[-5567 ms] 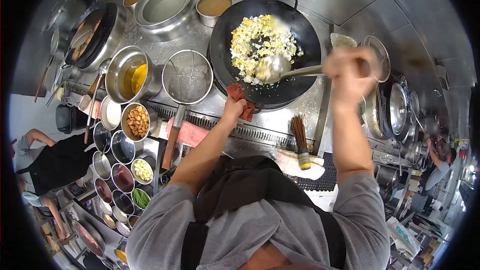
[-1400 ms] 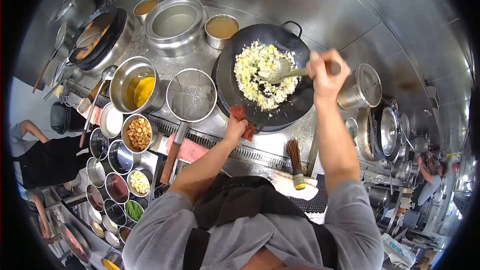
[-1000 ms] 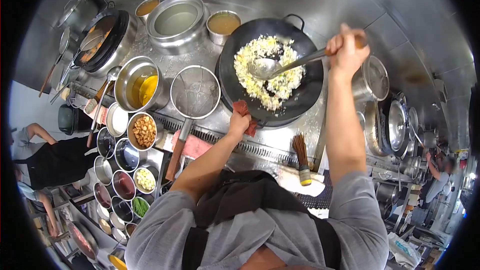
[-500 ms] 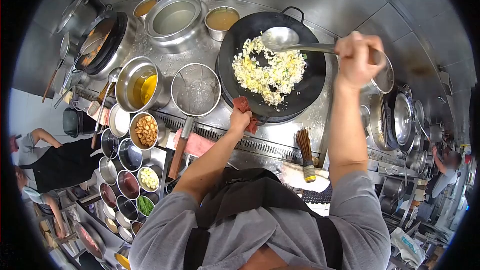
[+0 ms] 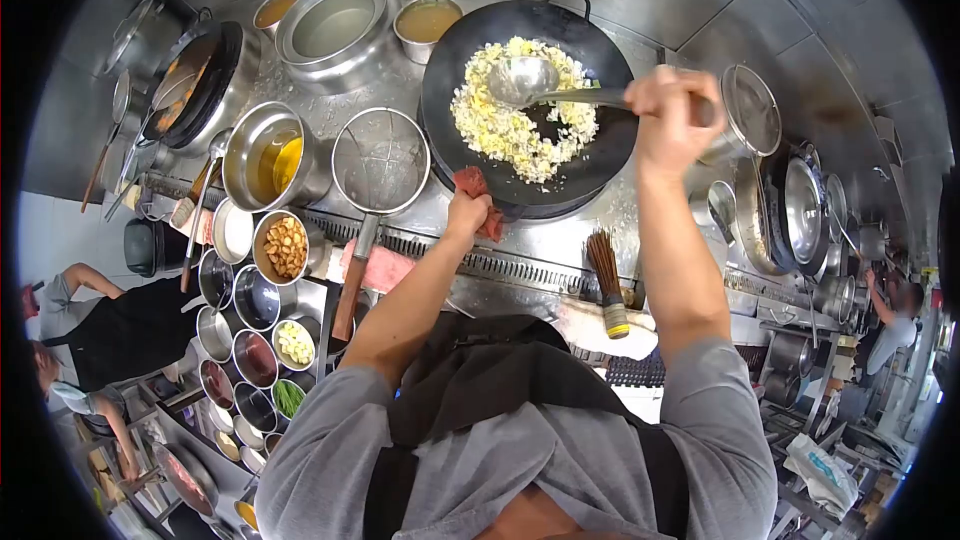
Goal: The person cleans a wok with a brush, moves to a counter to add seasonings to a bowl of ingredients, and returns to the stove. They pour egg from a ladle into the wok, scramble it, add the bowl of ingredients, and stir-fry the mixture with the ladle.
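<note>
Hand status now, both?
Left hand: closed, holding the red cloth at the near edge of the wok.
Right hand: closed, holding the ladle by its handle.

Wire strainer (image 5: 381,162) beside a steel pot (image 5: 317,176)

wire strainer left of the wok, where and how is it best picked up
Probably by the wooden handle of the wire strainer, coming from the wearer's side and a little from the left: the long handle points back toward the wearer, and the left forearm lies close on its right. The left hand grips a red cloth at the wok.
</note>
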A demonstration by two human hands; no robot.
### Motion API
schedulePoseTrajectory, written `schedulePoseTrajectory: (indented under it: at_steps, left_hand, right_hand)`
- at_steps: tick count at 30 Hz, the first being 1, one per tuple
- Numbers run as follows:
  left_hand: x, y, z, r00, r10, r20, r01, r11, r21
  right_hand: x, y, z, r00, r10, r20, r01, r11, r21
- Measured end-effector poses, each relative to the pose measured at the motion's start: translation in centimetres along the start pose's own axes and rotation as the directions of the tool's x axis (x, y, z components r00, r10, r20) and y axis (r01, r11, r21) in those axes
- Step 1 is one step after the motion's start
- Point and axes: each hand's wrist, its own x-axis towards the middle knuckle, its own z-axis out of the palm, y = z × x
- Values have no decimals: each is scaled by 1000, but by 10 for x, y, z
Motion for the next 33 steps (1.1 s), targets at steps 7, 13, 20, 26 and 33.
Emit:
schedulePoseTrajectory:
  at_steps: [7,13,20,26,33]
  left_hand:
    - [22,-18,-1,996,87,-31,-86,996,17]
    - [32,-40,-4,986,141,-86,-136,988,67]
    - [45,-47,-8,991,121,-51,-116,989,93]
    - [51,-55,-7,982,182,-54,-182,983,11]
    - [38,-42,-8,988,139,-74,-131,985,109]
  right_hand:
    - [-34,16,-4,979,-59,195,101,972,-213]
    - [4,-52,-15,999,39,34,-41,997,61]
    - [1,-53,-8,997,38,-64,-40,999,-28]
    - [-19,-29,-20,975,165,151,-161,986,-37]
    - [5,-39,-29,994,-22,-109,-4,972,-234]
